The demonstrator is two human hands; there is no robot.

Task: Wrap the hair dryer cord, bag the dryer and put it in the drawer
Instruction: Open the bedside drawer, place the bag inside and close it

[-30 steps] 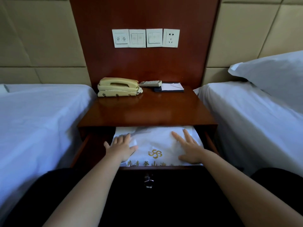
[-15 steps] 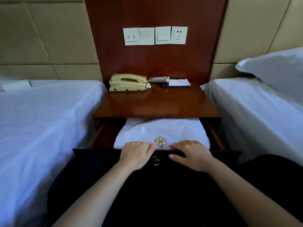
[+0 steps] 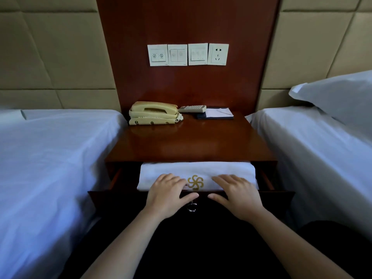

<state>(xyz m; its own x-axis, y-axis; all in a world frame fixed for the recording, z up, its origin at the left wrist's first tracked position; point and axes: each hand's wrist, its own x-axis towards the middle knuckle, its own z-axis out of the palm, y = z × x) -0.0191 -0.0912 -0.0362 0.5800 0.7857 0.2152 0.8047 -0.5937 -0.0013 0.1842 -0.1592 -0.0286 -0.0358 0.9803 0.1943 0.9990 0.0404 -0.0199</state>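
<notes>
With left hand [image 3: 167,195] and right hand [image 3: 238,196] spread over the drawer [image 3: 120,195] front onto the white bag [image 3: 197,169], closing could pinch your fingers [image 3: 171,179] or snag the bag under the counter [image 3: 191,141].

my left hand [image 3: 167,195] and right hand [image 3: 239,197] rest over the front edge of the partly open drawer [image 3: 112,198], fingers on the white bag [image 3: 197,169] inside it, thumbs against the drawer's face. a cream telephone [image 3: 154,113] sits on the nightstand [image 3: 191,143] above.
</notes>
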